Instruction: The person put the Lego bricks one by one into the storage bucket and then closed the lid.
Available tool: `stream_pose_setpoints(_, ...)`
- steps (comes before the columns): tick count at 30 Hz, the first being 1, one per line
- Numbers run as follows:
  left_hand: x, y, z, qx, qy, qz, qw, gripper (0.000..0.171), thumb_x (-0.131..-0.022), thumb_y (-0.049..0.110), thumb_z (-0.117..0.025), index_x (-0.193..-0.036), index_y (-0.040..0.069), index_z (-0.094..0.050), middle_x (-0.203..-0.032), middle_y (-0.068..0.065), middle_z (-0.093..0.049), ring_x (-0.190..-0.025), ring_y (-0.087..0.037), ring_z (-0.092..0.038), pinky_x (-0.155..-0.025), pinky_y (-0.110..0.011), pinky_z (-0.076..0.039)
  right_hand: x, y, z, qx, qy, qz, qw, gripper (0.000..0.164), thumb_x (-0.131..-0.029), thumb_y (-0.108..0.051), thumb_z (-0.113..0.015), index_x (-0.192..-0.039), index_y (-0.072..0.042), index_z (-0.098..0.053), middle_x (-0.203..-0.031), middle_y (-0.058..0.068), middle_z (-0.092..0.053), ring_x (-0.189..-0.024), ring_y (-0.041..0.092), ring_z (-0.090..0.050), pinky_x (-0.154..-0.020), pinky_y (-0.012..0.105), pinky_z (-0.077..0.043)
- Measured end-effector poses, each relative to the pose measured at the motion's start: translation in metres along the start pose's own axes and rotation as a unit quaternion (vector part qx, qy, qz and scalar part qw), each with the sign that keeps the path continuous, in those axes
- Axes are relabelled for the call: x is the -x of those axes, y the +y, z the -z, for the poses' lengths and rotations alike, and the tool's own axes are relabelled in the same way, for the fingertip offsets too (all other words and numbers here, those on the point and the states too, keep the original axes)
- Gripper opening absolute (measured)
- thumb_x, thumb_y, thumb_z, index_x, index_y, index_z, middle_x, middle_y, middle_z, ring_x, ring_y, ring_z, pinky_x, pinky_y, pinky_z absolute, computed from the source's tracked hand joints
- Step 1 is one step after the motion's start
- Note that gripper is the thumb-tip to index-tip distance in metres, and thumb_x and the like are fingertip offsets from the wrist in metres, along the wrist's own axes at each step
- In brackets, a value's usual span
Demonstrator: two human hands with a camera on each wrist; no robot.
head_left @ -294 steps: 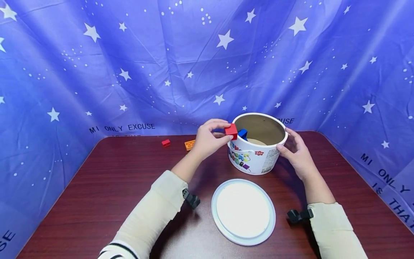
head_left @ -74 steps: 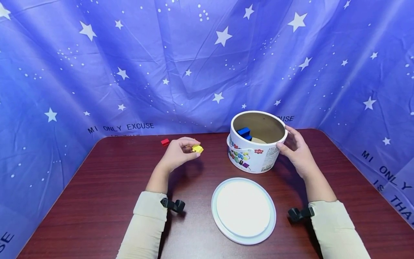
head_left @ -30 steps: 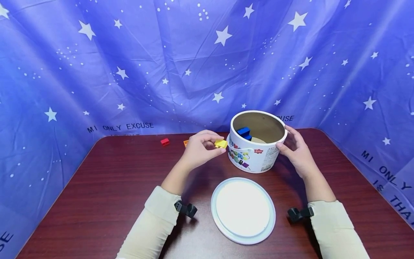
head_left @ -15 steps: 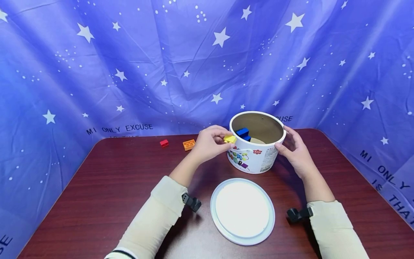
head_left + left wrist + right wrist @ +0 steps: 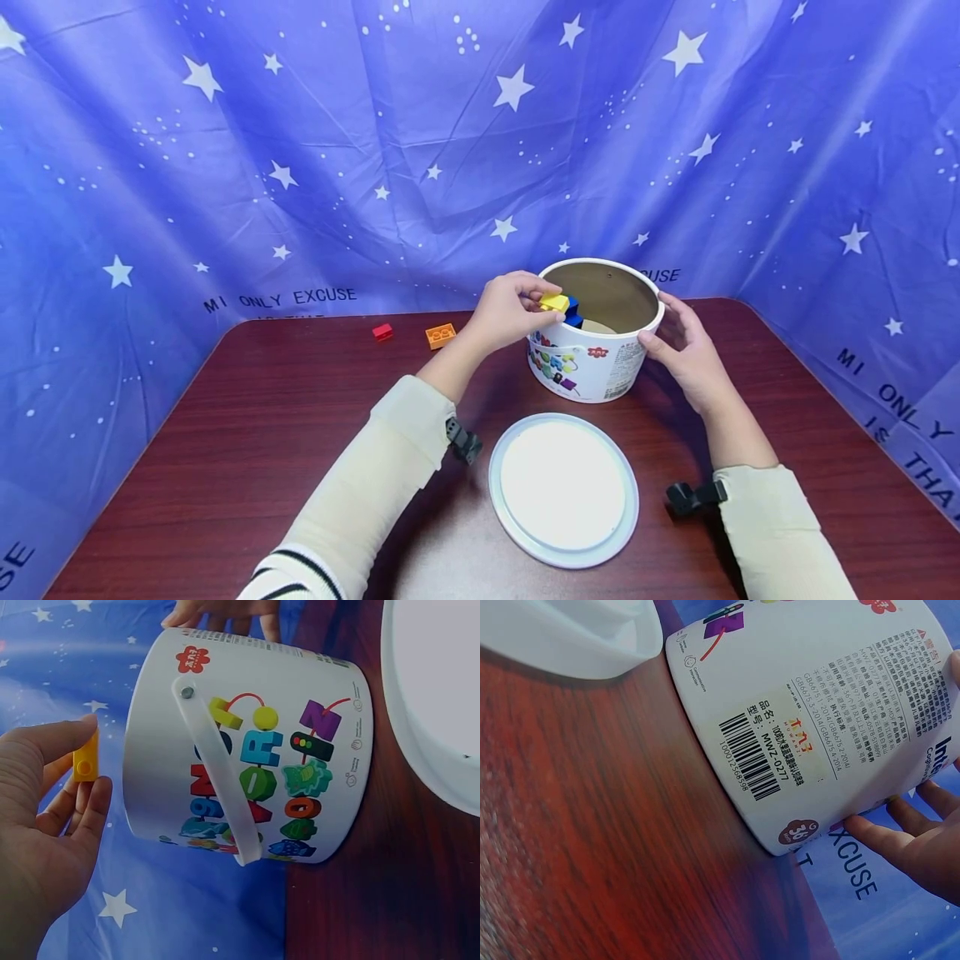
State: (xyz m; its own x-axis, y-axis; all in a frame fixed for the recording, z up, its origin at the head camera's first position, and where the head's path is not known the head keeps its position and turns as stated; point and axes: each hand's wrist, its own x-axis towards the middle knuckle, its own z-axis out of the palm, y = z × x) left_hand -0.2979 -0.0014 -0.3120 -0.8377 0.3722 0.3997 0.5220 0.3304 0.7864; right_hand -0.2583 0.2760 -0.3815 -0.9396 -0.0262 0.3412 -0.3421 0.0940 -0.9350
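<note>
My left hand (image 5: 510, 312) pinches a yellow toy brick (image 5: 554, 302) between thumb and fingers, at the left rim of a white bucket (image 5: 588, 371) with colourful printing. In the left wrist view, the same yellow brick (image 5: 86, 759) sits in the fingertips, just off the bucket's mouth. Blue bricks (image 5: 573, 314) show inside the bucket, partly hidden by the yellow one. My right hand (image 5: 690, 358) grips the bucket's right side, its thumb near the rim and its fingers around the outer wall. The right wrist view shows those fingers against the wall beside a barcode label.
A small red brick (image 5: 382, 332) and an orange brick (image 5: 440, 336) lie on the dark red table (image 5: 300, 417) to the left. A round white lid (image 5: 564, 492) lies in front of the bucket. Behind the table hangs a blue star-patterned cloth (image 5: 420, 125).
Over the last second my left hand has carried the yellow brick right and up to the bucket's rim. Earlier it held a red block. The right hand has stayed at the bucket.
</note>
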Motion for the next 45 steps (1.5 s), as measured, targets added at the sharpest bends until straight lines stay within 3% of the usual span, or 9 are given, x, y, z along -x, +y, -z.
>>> stream_pose_setpoints(10, -0.026, 0.007, -0.004, -0.059, -0.02, 0.029, 0.9976, 0.036, -0.077, 0.017, -0.084, -0.111, 0.009, -0.074, -0.104, -0.005, -0.07, -0.089, -0.013, -0.065, -0.074, -0.017, -0.053, 0.0, 0.0, 0.003, 0.005, 0.003, -0.002, 1.0, 0.07, -0.094, -0.003, -0.062, -0.153, -0.008, -0.026, -0.143, 0.025, -0.033, -0.126, 0.035, -0.04, -0.08, 0.014, -0.051)
stream_pose_setpoints(18, -0.034, -0.001, -0.012, -0.055, -0.015, 0.04, 0.9976, 0.035, -0.075, 0.015, -0.086, -0.108, 0.009, -0.075, -0.104, -0.006, -0.072, -0.091, -0.012, -0.067, -0.075, -0.018, -0.053, 0.0, 0.0, 0.0, 0.005, -0.001, -0.005, 1.0, 0.07, -0.094, -0.003, -0.062, -0.153, -0.008, -0.026, -0.146, 0.027, -0.03, -0.129, 0.036, -0.038, -0.081, 0.013, -0.05)
stream_pose_setpoints(24, -0.032, -0.003, -0.013, -0.044, -0.008, 0.043, 0.9981, 0.036, -0.076, 0.016, -0.086, -0.11, 0.011, -0.075, -0.111, -0.01, -0.07, -0.101, -0.019, -0.066, -0.084, -0.022, -0.052, -0.001, 0.0, -0.001, 0.002, -0.003, -0.005, 1.0, 0.071, -0.094, -0.003, -0.062, -0.153, -0.008, -0.025, -0.146, 0.028, -0.029, -0.13, 0.037, -0.037, -0.081, 0.013, -0.05)
stream_pose_setpoints(29, -0.03, -0.004, -0.008, -0.036, 0.005, 0.038, 0.9986, 0.034, -0.076, 0.017, -0.085, -0.109, 0.012, -0.075, -0.108, -0.004, -0.07, -0.103, -0.02, -0.064, -0.082, -0.024, -0.053, -0.001, 0.0, -0.001, 0.002, -0.003, -0.002, 1.0, 0.07, -0.094, -0.003, -0.062, -0.153, -0.007, -0.025, -0.145, 0.028, -0.03, -0.13, 0.037, -0.037, -0.082, 0.014, -0.05)
stream_pose_setpoints(33, -0.026, -0.004, -0.002, -0.022, -0.003, 0.039, 0.999, 0.033, -0.077, 0.017, -0.085, -0.109, 0.014, -0.075, -0.111, -0.003, -0.068, -0.104, -0.019, -0.062, -0.079, -0.024, -0.054, 0.0, 0.0, 0.0, 0.005, 0.001, -0.002, 1.0, 0.07, -0.094, -0.003, -0.062, -0.153, -0.006, -0.025, -0.143, 0.027, -0.032, -0.127, 0.035, -0.039, -0.081, 0.013, -0.05)
stream_pose_setpoints(37, -0.018, -0.006, 0.004, 0.004, -0.01, 0.035, 0.9993, 0.035, -0.078, 0.014, -0.083, -0.111, 0.011, -0.074, -0.114, -0.004, -0.066, -0.106, -0.021, -0.062, -0.08, -0.023, -0.055, 0.001, 0.0, 0.0, 0.007, 0.004, -0.003, 1.0, 0.07, -0.094, -0.004, -0.063, -0.153, -0.006, -0.025, -0.142, 0.027, -0.033, -0.125, 0.034, -0.04, -0.08, 0.013, -0.05)
stream_pose_setpoints(45, -0.003, -0.013, 0.015, 0.035, 0.01, 0.006, 0.9993, 0.033, -0.077, 0.007, -0.083, -0.109, 0.004, -0.074, -0.112, -0.009, -0.065, -0.1, -0.024, -0.063, -0.079, -0.023, -0.056, 0.0, -0.001, -0.001, -0.001, 0.004, 0.001, 1.0, 0.069, -0.093, -0.003, -0.063, -0.152, -0.006, -0.027, -0.139, 0.021, -0.037, -0.124, 0.033, -0.041, -0.08, 0.014, -0.051)
